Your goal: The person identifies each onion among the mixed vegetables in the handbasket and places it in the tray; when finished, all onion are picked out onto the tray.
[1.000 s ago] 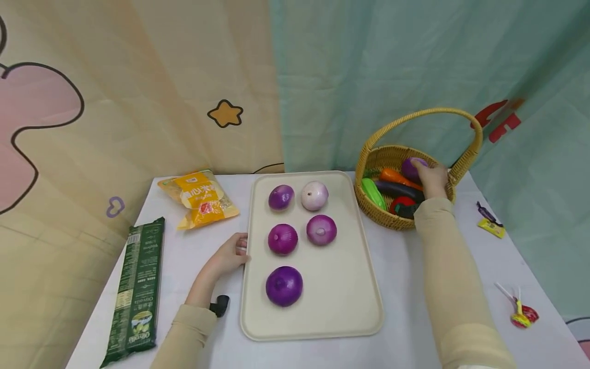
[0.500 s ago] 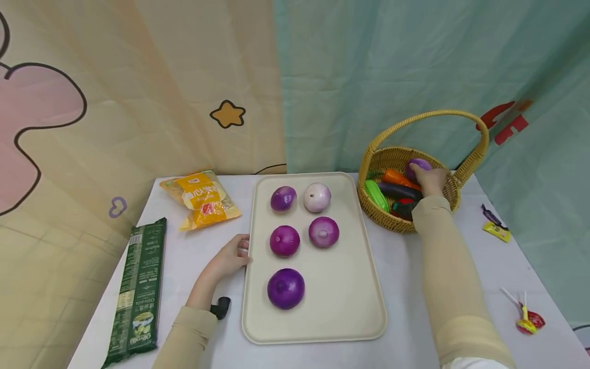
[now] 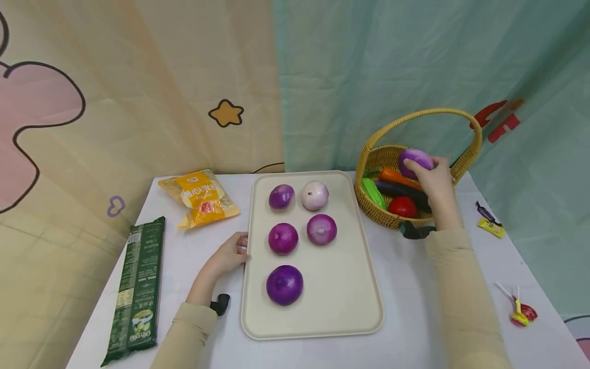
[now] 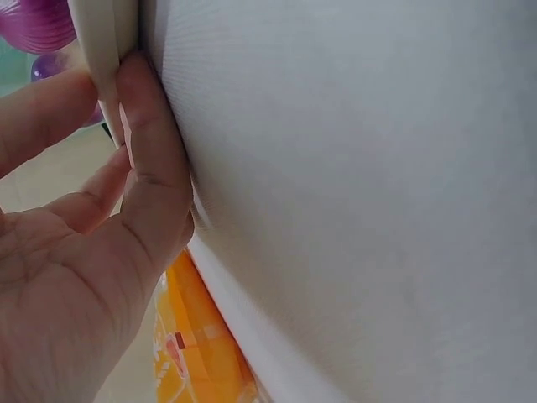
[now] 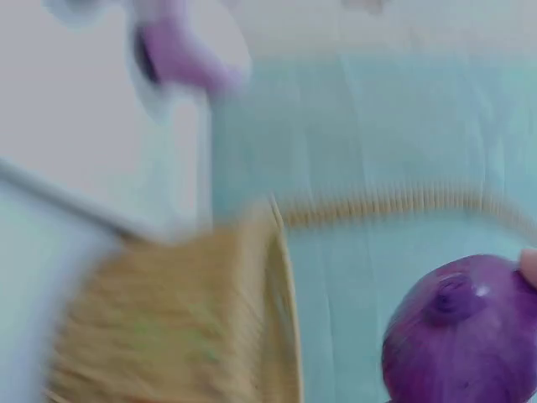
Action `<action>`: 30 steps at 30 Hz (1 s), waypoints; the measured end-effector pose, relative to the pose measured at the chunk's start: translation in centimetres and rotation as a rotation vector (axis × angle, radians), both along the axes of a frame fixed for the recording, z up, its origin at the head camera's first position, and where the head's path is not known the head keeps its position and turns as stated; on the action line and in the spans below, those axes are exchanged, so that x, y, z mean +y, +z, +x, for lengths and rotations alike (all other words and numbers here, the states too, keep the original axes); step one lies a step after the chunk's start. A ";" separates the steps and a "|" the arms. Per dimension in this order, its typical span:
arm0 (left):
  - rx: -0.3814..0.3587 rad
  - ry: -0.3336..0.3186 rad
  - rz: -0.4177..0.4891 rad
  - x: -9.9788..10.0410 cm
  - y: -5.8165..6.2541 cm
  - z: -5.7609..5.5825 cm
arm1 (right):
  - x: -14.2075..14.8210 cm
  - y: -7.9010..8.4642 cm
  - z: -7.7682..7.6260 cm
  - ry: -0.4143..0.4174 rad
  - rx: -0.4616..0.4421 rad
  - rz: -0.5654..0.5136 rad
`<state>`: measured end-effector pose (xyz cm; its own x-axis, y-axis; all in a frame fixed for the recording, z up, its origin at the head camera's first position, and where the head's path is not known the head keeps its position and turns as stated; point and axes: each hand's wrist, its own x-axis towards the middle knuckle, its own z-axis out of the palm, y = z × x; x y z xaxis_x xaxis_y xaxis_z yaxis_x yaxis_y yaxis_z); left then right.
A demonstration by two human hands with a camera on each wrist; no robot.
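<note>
My right hand grips a purple onion above the back of the wicker basket, below its arched handle. In the right wrist view that onion appears apart from the blurred basket. Under it in the basket lie an orange carrot-like vegetable, a dark eggplant, a red tomato and a green vegetable. My left hand pinches the left rim of a cream tray. Several onions, such as a dark purple one, sit on the tray's left and middle.
On the white table, a yellow snack bag lies at the back left and a long green packet along the left edge. Wrapped candies and lollipops lie at the right. Curtains hang behind.
My right hand has lifted the purple onion up from inside the basket, uncovering the tomato. My left hand stays at the tray's rim.
</note>
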<state>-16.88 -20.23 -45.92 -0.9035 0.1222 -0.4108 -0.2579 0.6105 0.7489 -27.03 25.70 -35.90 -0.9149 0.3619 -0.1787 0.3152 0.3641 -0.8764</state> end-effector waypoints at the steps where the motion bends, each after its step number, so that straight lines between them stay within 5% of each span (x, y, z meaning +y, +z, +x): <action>1: 0.001 -0.004 -0.001 0.0 0.0 0.0 | -0.7 -0.2 1.4 0.040 0.025 0.010; 7: 0.002 -0.008 -0.010 0.0 0.2 -0.1 | -6.0 -2.8 9.7 0.338 0.158 -0.056; 12: -0.002 -0.011 -0.020 -0.2 0.2 -0.2 | -9.5 -6.5 13.6 0.580 0.138 -0.037; 19: -0.019 -0.014 -0.019 -0.1 0.1 -0.2 | -11.8 -10.0 15.4 0.708 0.209 0.093; 24: -0.021 -0.010 -0.019 0.0 0.1 -0.2 | -12.4 -10.8 15.9 0.760 0.317 0.208; 30: -0.015 -0.016 -0.010 0.1 0.0 -0.1 | -12.2 -10.8 16.3 0.762 0.312 0.166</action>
